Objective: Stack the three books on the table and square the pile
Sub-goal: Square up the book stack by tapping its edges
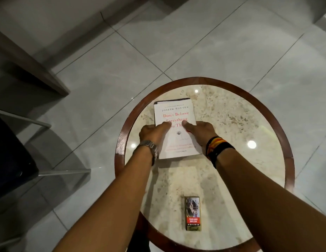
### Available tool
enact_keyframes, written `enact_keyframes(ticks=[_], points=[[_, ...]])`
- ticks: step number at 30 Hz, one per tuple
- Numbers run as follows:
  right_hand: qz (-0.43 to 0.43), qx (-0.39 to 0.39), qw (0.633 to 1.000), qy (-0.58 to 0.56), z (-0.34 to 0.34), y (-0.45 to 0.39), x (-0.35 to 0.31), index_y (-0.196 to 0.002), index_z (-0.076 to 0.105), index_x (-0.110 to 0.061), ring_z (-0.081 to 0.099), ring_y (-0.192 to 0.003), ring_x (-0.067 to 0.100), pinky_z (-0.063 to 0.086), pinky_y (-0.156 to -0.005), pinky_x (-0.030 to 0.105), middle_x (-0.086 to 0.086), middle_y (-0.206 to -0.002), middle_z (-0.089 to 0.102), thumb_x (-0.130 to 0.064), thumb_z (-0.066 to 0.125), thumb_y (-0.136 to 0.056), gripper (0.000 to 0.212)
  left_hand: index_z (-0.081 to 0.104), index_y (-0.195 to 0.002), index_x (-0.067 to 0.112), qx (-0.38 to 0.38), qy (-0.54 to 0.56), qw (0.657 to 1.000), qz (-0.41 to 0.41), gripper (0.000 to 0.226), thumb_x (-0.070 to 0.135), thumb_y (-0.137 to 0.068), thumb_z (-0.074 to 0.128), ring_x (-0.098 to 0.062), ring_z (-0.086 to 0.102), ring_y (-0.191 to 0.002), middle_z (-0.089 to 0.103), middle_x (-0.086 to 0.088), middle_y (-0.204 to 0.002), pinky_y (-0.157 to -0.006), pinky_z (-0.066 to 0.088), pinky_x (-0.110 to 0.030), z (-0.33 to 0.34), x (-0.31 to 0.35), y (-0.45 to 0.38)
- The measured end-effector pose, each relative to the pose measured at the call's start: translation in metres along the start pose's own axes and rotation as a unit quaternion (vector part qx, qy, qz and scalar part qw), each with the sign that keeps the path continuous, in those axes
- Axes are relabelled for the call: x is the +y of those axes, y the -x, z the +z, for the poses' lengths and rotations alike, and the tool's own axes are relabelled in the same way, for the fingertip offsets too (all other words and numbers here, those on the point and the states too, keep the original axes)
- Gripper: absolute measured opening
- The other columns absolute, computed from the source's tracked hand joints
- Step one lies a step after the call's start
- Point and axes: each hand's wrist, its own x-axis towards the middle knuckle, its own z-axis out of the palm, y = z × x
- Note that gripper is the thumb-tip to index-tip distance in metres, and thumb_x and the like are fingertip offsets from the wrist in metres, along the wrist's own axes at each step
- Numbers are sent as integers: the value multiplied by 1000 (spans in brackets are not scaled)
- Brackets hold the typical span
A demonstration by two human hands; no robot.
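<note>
A white book with red title lettering (pixel 176 142) lies on top of a pile on the round table (pixel 231 120). A dark edge of another book (pixel 173 100) peeks out at the pile's far side; the rest of the pile is hidden beneath. My left hand (pixel 153 131) grips the pile's left edge, thumb lying on the cover. My right hand (pixel 200 130) grips the right edge in the same way. A watch is on my left wrist and dark bands are on my right wrist.
A small printed packet (pixel 192 213) lies on the table near its front edge. The table has a brown wooden rim (pixel 120 142) and a marbled top. A dark chair (pixel 11 157) stands left on the tiled floor.
</note>
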Motion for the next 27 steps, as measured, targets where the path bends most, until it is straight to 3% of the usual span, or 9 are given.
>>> enact_keyframes(ticks=[2,4,8,11,15,18,22,24,27], points=[[-47,-11,999,0,-13,7,-3,-108,68,-9,74,-85,20,61,-70,31,7,-107,75,-24,79,-85,29,80,-104,15,-55,28,997,40,18,25,-89,85,-8,79,-62,84,-6,-108,-49,59,-21,5,-1,7],[-116,-14,993,26,-26,15,-11,-118,62,-11,71,-99,23,60,-84,39,4,-114,72,-24,79,-84,40,68,-106,24,-49,39,990,125,20,27,-92,83,3,76,-61,81,1,-105,-48,56,-16,13,0,15],[-263,-21,960,97,-48,34,-25,-120,53,-22,65,-108,9,57,-86,29,-9,-117,67,-30,74,-88,39,38,-116,54,-35,-5,949,313,46,34,-97,76,8,75,-90,64,18,-121,-66,63,-16,27,8,43],[-314,7,942,117,-57,44,-16,-126,49,-24,61,-113,3,53,-93,23,-14,-121,64,-32,70,-91,41,30,-127,59,-16,-41,918,394,60,38,-94,75,-4,66,-119,57,4,-142,-82,62,-17,34,5,52],[-304,28,943,129,-58,44,12,-142,43,-22,58,-118,8,50,-101,30,-6,-132,61,-28,63,-96,50,20,-161,35,-8,-125,913,388,80,36,-100,71,-10,37,-144,39,-4,-165,-93,39,4,42,-19,49],[-305,39,941,138,-53,39,25,-148,37,-23,56,-121,9,49,-104,34,-4,-138,59,-30,58,-99,54,3,-167,29,1,-157,917,367,84,41,-105,58,-7,25,-145,24,-12,-176,-108,31,-9,43,-34,44],[-311,45,942,120,-49,37,24,-147,39,-25,56,-123,13,48,-104,33,-4,-138,58,-30,56,-99,50,3,-171,16,13,-188,919,346,82,43,-109,49,-5,20,-146,22,-19,-176,-93,28,13,42,-37,40],[-307,52,944,110,-50,37,20,-142,45,-24,57,-120,12,50,-101,31,-5,-134,60,-32,56,-99,44,14,-169,16,15,-179,915,360,74,40,-109,50,-20,39,-152,38,-21,-166,-105,49,-9,41,-33,37],[-297,65,948,92,-54,42,17,-132,52,-26,62,-108,5,55,-85,19,-8,-125,64,-39,59,-97,38,32,-158,18,29,-169,913,371,56,39,-109,51,-28,62,-133,56,-12,-149,-94,65,-43,43,-24,40]])
